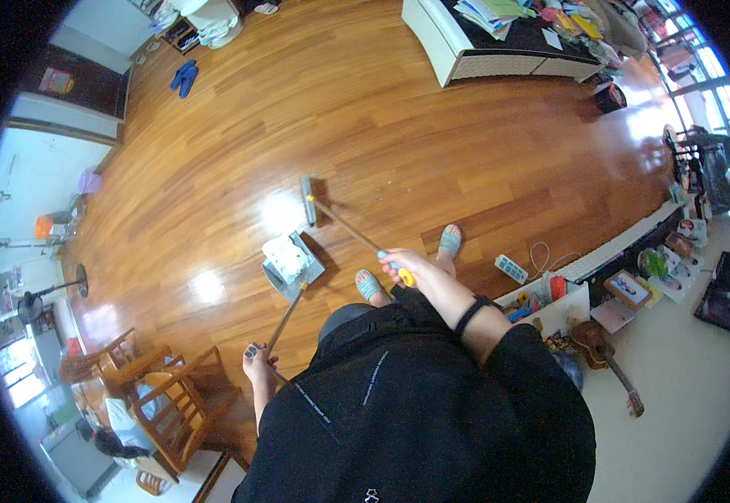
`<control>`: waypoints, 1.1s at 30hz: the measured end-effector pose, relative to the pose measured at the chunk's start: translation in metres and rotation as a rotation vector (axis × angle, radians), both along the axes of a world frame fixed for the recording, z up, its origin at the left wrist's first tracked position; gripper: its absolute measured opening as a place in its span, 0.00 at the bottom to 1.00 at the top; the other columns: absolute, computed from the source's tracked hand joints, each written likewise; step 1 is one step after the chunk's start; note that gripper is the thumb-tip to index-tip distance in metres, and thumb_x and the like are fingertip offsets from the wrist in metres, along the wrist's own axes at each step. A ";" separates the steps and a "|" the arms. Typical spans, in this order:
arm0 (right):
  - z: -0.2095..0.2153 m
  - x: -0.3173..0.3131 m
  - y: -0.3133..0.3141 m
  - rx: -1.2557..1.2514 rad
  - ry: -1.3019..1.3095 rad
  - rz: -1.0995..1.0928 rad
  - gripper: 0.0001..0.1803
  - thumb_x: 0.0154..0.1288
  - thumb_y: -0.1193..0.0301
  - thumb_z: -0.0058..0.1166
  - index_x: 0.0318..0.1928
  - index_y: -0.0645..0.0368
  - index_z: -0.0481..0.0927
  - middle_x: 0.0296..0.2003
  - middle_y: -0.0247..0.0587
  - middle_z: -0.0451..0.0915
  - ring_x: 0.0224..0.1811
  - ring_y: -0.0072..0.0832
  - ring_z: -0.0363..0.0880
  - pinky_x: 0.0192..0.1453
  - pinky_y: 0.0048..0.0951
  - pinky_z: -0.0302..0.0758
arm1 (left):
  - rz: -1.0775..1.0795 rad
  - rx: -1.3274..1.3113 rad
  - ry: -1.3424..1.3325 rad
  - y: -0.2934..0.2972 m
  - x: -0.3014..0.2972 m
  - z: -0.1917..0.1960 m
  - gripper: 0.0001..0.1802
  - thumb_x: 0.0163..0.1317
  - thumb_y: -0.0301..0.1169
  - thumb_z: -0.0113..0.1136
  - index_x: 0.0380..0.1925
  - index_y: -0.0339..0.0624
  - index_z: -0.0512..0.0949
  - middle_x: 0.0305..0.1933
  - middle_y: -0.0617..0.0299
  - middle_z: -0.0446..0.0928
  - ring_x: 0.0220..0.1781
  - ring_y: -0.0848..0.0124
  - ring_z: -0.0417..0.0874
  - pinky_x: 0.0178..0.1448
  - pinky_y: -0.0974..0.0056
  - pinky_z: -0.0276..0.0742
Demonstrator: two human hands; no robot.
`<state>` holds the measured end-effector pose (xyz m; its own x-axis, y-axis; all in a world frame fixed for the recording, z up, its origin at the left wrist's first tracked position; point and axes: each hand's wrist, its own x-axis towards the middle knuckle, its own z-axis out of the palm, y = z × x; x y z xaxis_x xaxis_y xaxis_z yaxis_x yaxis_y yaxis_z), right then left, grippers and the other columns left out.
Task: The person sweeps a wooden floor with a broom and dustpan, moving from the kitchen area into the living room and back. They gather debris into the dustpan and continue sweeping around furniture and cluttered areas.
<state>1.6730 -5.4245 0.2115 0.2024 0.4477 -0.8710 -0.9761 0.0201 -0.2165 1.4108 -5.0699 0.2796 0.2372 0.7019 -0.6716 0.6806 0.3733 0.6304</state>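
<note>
My right hand point(400, 265) is closed round the handle of a broom point(348, 225), near its yellow end. The grey broom head point(307, 201) rests on the wooden floor, just beyond the dustpan. Lower on the left, my left hand point(261, 364) grips the upper end of the handle of a long-handled dustpan point(313, 266). Its grey pan sits on the floor ahead of my feet, a little to the left. White crumpled material point(285, 258), perhaps paper or a bag, lies in the pan. Broom head and pan are a small distance apart.
Wooden chairs point(176, 402) stand at the lower left, a standing fan point(81, 281) behind them. Blue slippers point(184, 78) lie far left. A low white cabinet point(499, 67) is at the back. Beside my right foot are a power strip point(511, 268) with its cord and a ukulele point(604, 352).
</note>
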 end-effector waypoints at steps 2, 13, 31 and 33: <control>-0.029 0.008 0.013 0.016 0.047 0.077 0.08 0.56 0.71 0.54 0.34 0.53 0.69 0.20 0.32 0.70 0.15 0.16 0.66 0.12 0.18 0.63 | 0.009 0.037 -0.018 -0.015 0.000 0.005 0.11 0.51 0.24 0.55 0.37 0.43 0.72 0.33 0.62 0.77 0.18 0.70 0.76 0.17 0.70 0.68; -0.025 0.084 -0.281 -0.093 0.100 -0.014 0.07 0.59 0.69 0.52 0.37 0.53 0.70 0.18 0.31 0.69 0.14 0.18 0.66 0.13 0.18 0.62 | 0.029 0.123 0.072 -0.128 0.070 0.022 0.10 0.53 0.24 0.54 0.37 0.42 0.71 0.32 0.62 0.78 0.17 0.70 0.76 0.18 0.70 0.70; 0.044 0.172 -0.512 -0.517 -0.188 -0.242 0.11 0.54 0.74 0.55 0.39 0.58 0.72 0.17 0.34 0.71 0.12 0.23 0.67 0.13 0.24 0.64 | -0.061 0.059 0.061 -0.299 0.236 0.042 0.11 0.52 0.27 0.57 0.37 0.41 0.72 0.32 0.61 0.78 0.17 0.71 0.76 0.20 0.69 0.70; 0.052 0.174 -0.488 -0.476 -0.324 -0.164 0.11 0.54 0.76 0.54 0.39 0.58 0.72 0.16 0.34 0.70 0.12 0.23 0.67 0.13 0.25 0.63 | -0.070 0.041 0.006 -0.316 0.260 0.048 0.12 0.52 0.26 0.57 0.38 0.41 0.72 0.33 0.61 0.78 0.17 0.70 0.76 0.20 0.70 0.70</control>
